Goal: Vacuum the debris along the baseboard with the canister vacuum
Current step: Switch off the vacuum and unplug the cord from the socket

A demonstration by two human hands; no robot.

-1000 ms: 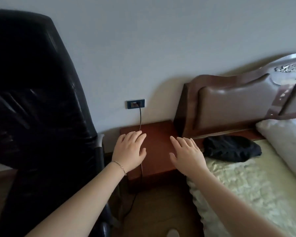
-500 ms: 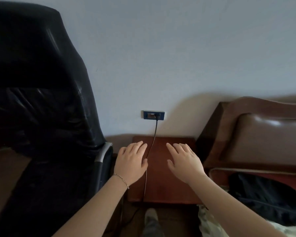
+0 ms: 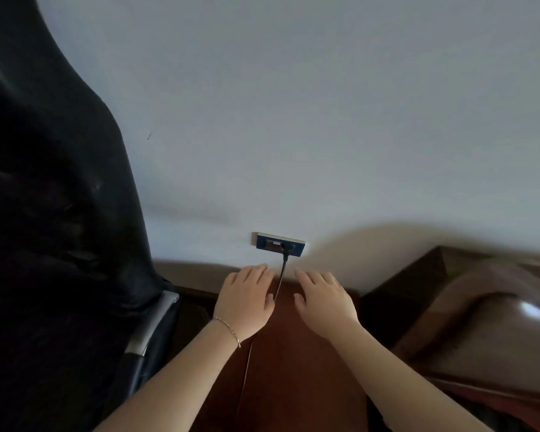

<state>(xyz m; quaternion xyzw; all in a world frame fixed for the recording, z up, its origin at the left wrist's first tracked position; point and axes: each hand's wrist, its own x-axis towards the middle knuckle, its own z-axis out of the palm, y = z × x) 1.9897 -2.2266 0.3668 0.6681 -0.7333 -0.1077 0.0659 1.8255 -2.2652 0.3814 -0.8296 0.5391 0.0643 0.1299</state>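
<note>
- The left hand is stretched forward palm down, fingers straight and close together; its grip is wide and holds nothing.
- The right hand lies the same way beside it, fingers slightly spread, grip wide and holding nothing.
- A thin chain bracelet circles the left wrist.
- Between the two hands a black cord runs down, passing just beside the left thumb; I cannot tell whether it touches.
- The cord's plug sits in a blue wall outlet just above the fingertips.
- Below the hands the cord goes over a reddish-brown bedside desk and leaves the bottom of the view.
- Whether the hands touch the desk cannot be told.
- Where the canister vacuum stands cannot be told here, nor whether this cord is its own.
- A tall black chair with a silver-edged armrest stands left of the desk.
- A brown padded headboard is on the right, against the pale wall.
</note>
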